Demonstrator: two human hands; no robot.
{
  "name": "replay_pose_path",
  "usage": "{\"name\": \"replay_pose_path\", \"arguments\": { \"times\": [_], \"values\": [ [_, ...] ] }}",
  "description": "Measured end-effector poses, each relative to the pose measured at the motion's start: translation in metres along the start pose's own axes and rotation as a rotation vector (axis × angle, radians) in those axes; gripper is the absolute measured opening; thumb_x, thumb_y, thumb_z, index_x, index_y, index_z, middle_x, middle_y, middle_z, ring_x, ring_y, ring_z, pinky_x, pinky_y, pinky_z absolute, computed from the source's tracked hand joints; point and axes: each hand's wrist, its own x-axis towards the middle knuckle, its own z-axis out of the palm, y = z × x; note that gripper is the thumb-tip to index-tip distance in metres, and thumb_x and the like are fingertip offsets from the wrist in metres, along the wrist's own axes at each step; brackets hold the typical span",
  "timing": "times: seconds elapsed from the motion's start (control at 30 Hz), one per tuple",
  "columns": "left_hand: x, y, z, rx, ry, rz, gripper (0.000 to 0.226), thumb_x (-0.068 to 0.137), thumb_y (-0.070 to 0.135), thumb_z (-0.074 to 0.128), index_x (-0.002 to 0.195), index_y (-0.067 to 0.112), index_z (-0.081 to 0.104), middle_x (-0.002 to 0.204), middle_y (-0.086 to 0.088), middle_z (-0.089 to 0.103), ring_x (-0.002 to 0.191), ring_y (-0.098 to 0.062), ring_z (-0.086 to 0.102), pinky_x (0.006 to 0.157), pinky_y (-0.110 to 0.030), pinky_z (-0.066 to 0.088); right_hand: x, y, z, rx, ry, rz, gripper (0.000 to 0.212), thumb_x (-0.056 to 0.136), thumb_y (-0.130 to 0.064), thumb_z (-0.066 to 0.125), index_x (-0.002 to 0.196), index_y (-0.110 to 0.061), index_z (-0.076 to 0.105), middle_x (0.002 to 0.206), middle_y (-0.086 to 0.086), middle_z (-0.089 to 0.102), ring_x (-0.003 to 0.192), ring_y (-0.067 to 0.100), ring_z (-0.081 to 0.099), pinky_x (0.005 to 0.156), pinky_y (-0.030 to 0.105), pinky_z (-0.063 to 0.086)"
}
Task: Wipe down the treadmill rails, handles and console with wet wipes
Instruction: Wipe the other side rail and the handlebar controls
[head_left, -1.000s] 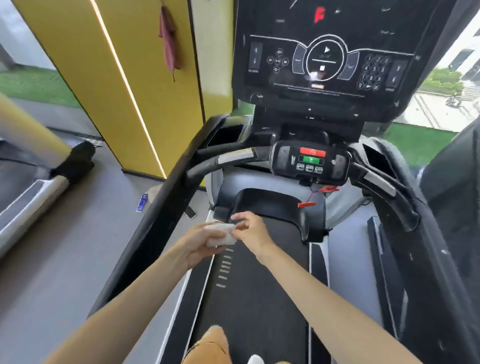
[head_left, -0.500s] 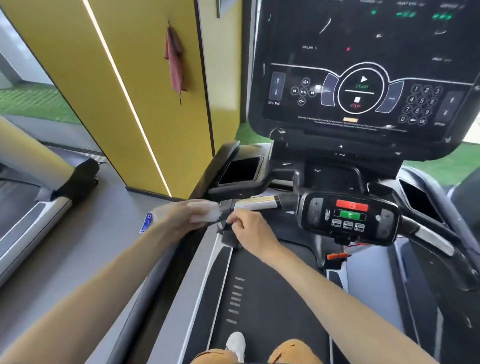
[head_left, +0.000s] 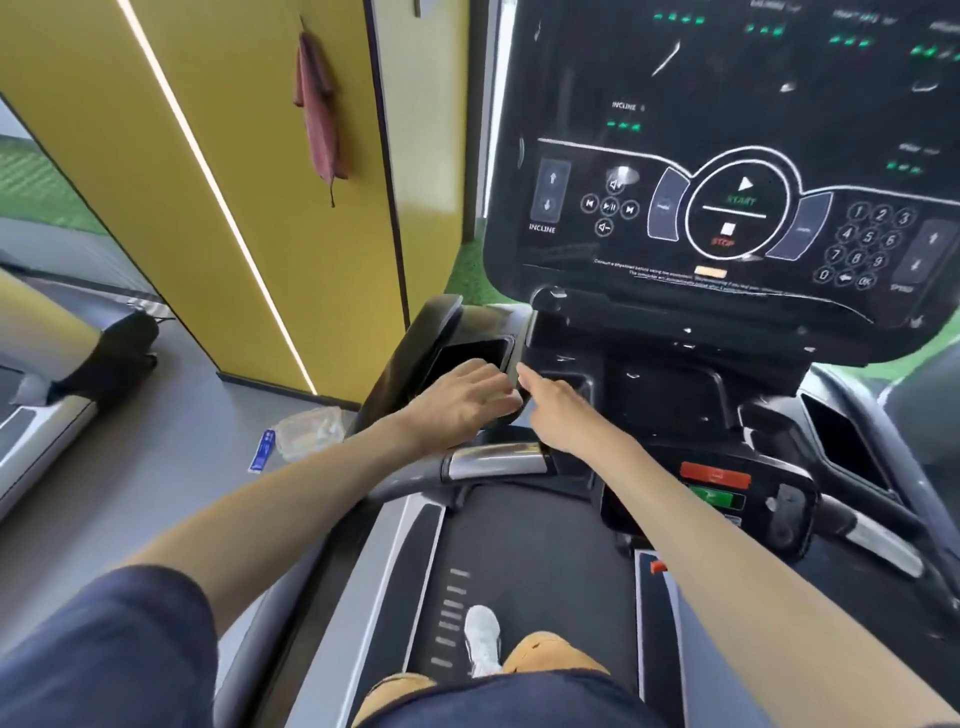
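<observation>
I stand on the treadmill belt (head_left: 524, 561), facing the black console (head_left: 727, 208). My left hand (head_left: 460, 402) lies palm down at the near rim of the left tray (head_left: 467, 351) under the console, fingers stretched toward the right. My right hand (head_left: 556, 410) reaches in beside it, with fingertips at the tray's right edge. The two hands nearly touch. No wipe shows; anything under the left palm is hidden. Just below the hands runs the front handlebar with its silver sensor plate (head_left: 493, 462), leading to the control pod (head_left: 717, 491) with red and green buttons.
A clear plastic pack (head_left: 309, 431) and a small blue item (head_left: 262, 449) lie on the grey floor left of the treadmill. A red cloth (head_left: 317, 109) hangs on the yellow wall. Another treadmill (head_left: 36, 426) stands at the far left. The right tray (head_left: 841, 441) is at the right.
Both hands rose from above the belt to the left handlebar, then on to the tray below the console. The white wipe held by my left hand earlier is out of sight now.
</observation>
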Motion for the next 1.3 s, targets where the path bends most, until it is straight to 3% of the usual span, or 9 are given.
{"name": "replay_pose_path", "arguments": {
  "times": [0.17, 0.3, 0.43, 0.5, 0.7, 0.83, 1.0, 1.13, 1.3],
  "values": [
    [0.002, -0.020, 0.019, 0.093, -0.202, 0.322, 0.019, 0.090, 0.000, 0.058, 0.108, 0.005, 0.065, 0.105, -0.008, 0.064, 0.098, -0.027, 0.060, 0.093, -0.041, 0.046, 0.004, 0.001, 0.003, -0.033, -0.025, -0.032, 0.056, 0.091, 0.003, 0.038, 0.144, -0.012, 0.031, 0.132, 0.020, 0.050, 0.118, 0.034, 0.049, 0.097, 0.043, 0.043],
    [-0.035, -0.043, 0.021, 0.304, -0.394, 0.490, 0.033, 0.090, 0.000, 0.051, 0.122, 0.003, 0.060, 0.134, -0.009, 0.055, 0.130, -0.025, 0.043, 0.109, -0.040, 0.034, 0.003, 0.002, 0.008, -0.033, -0.090, -0.021, 0.056, 0.088, 0.007, 0.036, 0.142, -0.008, 0.030, 0.129, 0.024, 0.051, 0.121, 0.040, 0.047, 0.097, 0.051, 0.044],
    [-0.072, -0.065, 0.015, 0.597, -0.441, 0.672, 0.051, 0.095, -0.005, 0.024, 0.113, 0.009, 0.070, 0.138, -0.008, 0.054, 0.136, -0.018, 0.038, 0.103, -0.033, 0.038, 0.002, -0.005, 0.009, -0.013, -0.064, 0.001, 0.056, 0.086, 0.011, 0.035, 0.139, -0.004, 0.034, 0.126, 0.028, 0.052, 0.107, 0.039, 0.055, 0.086, 0.044, 0.050],
    [-0.062, -0.060, 0.022, 0.737, -0.397, 0.748, 0.043, 0.091, 0.001, 0.037, 0.125, 0.010, 0.063, 0.141, -0.004, 0.051, 0.141, -0.018, 0.030, 0.103, -0.035, 0.033, 0.003, -0.010, 0.010, -0.021, -0.035, 0.021, 0.049, 0.088, 0.008, 0.036, 0.135, -0.004, 0.038, 0.121, 0.025, 0.054, 0.098, 0.037, 0.058, 0.078, 0.040, 0.048],
    [-0.052, -0.062, 0.010, 0.754, -0.462, 0.755, 0.043, 0.085, 0.011, 0.052, 0.127, 0.012, 0.060, 0.142, 0.001, 0.050, 0.143, -0.019, 0.023, 0.100, -0.033, 0.031, 0.008, -0.023, 0.021, -0.081, 0.082, 0.049, 0.029, 0.088, 0.004, 0.039, 0.115, -0.006, 0.043, 0.071, 0.003, 0.038, 0.062, 0.021, 0.041, 0.052, 0.030, 0.029],
    [-0.090, -0.081, 0.000, 0.701, -0.439, 0.847, 0.040, 0.084, -0.001, 0.042, 0.110, 0.015, 0.068, 0.134, -0.003, 0.057, 0.139, -0.021, 0.026, 0.092, -0.027, 0.042, 0.008, -0.022, 0.026, -0.025, 0.143, 0.078, 0.040, 0.083, 0.008, 0.036, 0.121, -0.002, 0.045, 0.087, 0.014, 0.052, 0.066, 0.025, 0.048, 0.054, 0.034, 0.035],
    [-0.050, -0.064, 0.019, 0.698, -0.419, 0.823, 0.049, 0.085, 0.001, 0.041, 0.130, 0.013, 0.057, 0.142, 0.001, 0.049, 0.143, -0.016, 0.025, 0.107, -0.038, 0.022, 0.012, -0.020, 0.031, 0.026, 0.184, 0.101, 0.046, 0.080, 0.006, 0.036, 0.125, 0.001, 0.047, 0.116, 0.023, 0.061, 0.102, 0.041, 0.057, 0.082, 0.050, 0.051],
    [-0.057, -0.073, 0.011, 0.633, -0.470, 0.815, 0.047, 0.082, 0.000, 0.047, 0.125, 0.011, 0.061, 0.142, 0.000, 0.050, 0.141, -0.014, 0.028, 0.102, -0.035, 0.027, 0.011, -0.021, 0.030, -0.011, 0.181, 0.082, 0.047, 0.079, 0.007, 0.037, 0.125, 0.002, 0.047, 0.115, 0.024, 0.062, 0.093, 0.039, 0.061, 0.076, 0.050, 0.053],
    [-0.089, -0.097, 0.001, 0.611, -0.633, 0.877, 0.034, 0.078, 0.002, 0.065, 0.111, 0.012, 0.069, 0.131, -0.003, 0.057, 0.138, -0.012, 0.030, 0.101, -0.037, 0.024, 0.011, -0.021, 0.030, -0.070, 0.215, 0.045, 0.031, 0.075, 0.012, 0.036, 0.101, 0.005, 0.050, 0.061, 0.010, 0.043, 0.057, 0.026, 0.041, 0.047, 0.033, 0.025]
  ]
}}
